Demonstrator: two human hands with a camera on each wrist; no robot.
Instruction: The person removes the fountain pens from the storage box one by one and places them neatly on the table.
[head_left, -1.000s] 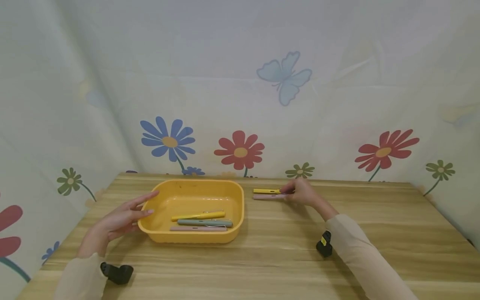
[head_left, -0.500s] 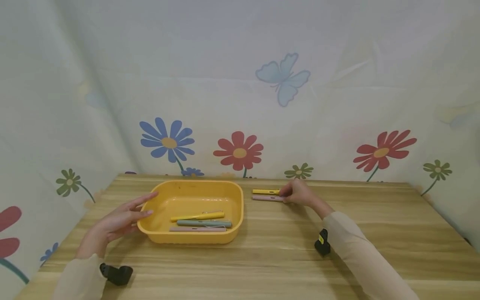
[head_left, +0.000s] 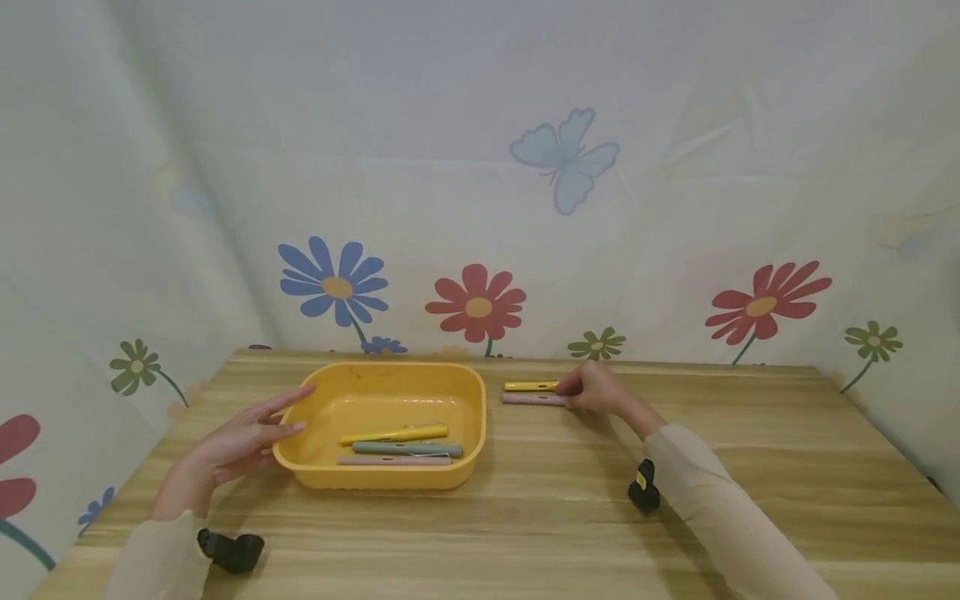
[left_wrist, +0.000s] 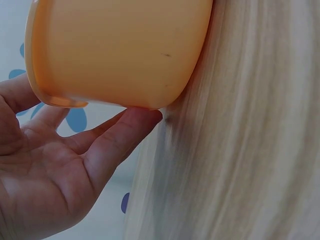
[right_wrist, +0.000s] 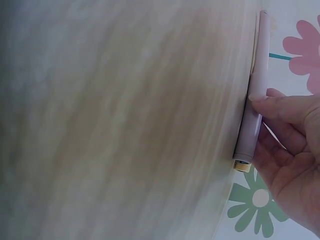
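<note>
At the near left stands a yellow plastic basin (head_left: 378,477), holding a yellow pen (head_left: 393,434), a grey-green pen (head_left: 407,449) and a pink pen (head_left: 393,461). My left hand (head_left: 240,437) holds its left side, finger and thumb tips over the rim; the left wrist view shows other fingers against the outer wall (left_wrist: 125,55). Right of the basin, a second yellow pen (head_left: 528,386) and second pink pen (head_left: 532,400) lie side by side. My right hand (head_left: 598,390) pinches these two at their right ends, thumb on the pink pen (right_wrist: 260,65) in the right wrist view.
Everything rests on a wood-grain table (head_left: 525,533). A pale cloth backdrop (head_left: 420,100) with printed flowers and a butterfly hangs behind its far edge. Black devices (head_left: 231,552) are strapped at both wrists.
The right hand has shifted slightly left and nearer along the two pens, which lie a little farther apart now. The left hand and basin hold still.
</note>
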